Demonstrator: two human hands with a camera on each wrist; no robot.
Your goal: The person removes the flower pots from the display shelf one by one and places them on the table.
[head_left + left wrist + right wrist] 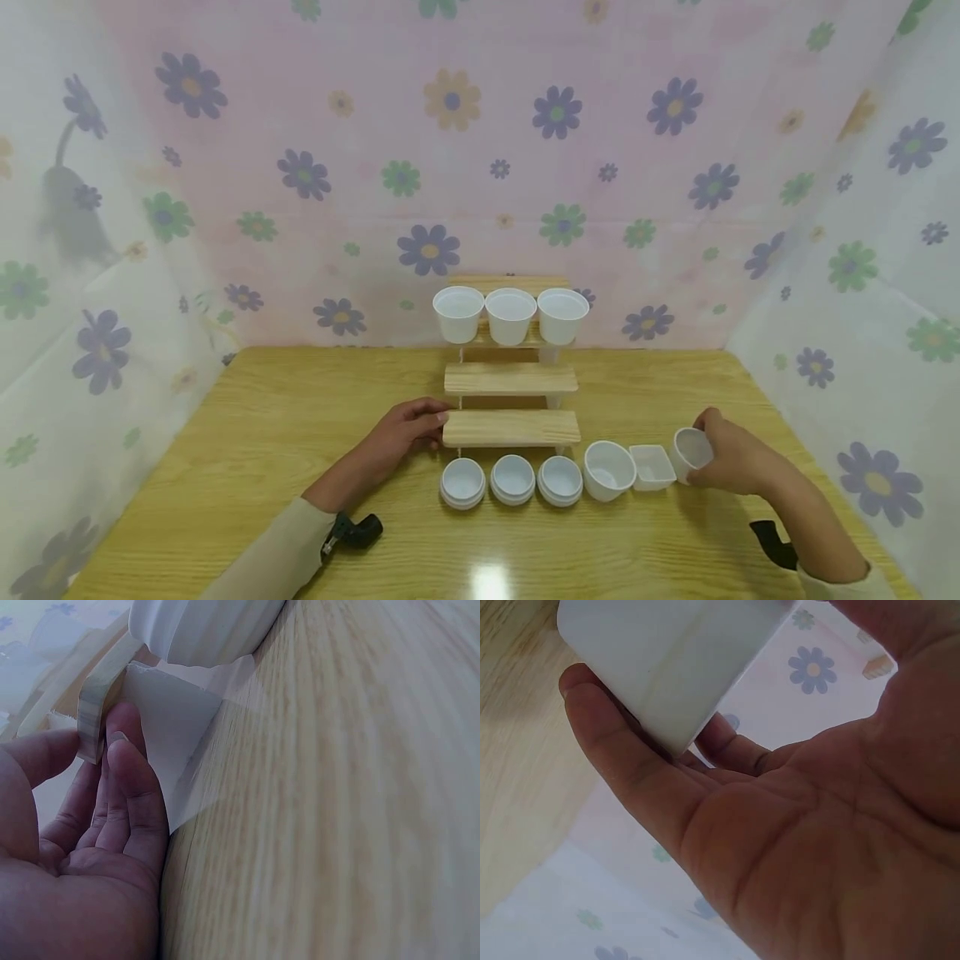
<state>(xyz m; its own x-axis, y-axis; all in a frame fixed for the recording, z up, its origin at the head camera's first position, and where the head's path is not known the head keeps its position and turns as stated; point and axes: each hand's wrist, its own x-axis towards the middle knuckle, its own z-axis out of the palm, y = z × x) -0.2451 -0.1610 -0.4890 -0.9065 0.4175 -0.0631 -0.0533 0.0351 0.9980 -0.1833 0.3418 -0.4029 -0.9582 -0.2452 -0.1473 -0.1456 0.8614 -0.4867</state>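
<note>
A three-tier wooden display stand (512,427) stands in the middle of the table. My left hand (408,429) pinches the left end of its lowest step, thumb on one side and fingers on the other; the left wrist view shows this grip on the wooden board (91,712) closely. At the right, my right hand (738,454) grips a white plastic cup (692,450), its open mouth tilted toward the head camera. In the right wrist view the cup's wall (667,667) lies against the fingers. Just left of that cup are a square white container (652,468) and a round white cup (609,472).
Three white cups (511,317) stand side by side on the top tier. Three short white jars (513,481) are lined up in front of the stand on the wooden table (300,392). Flower-patterned cloth (337,125) encloses the back and sides.
</note>
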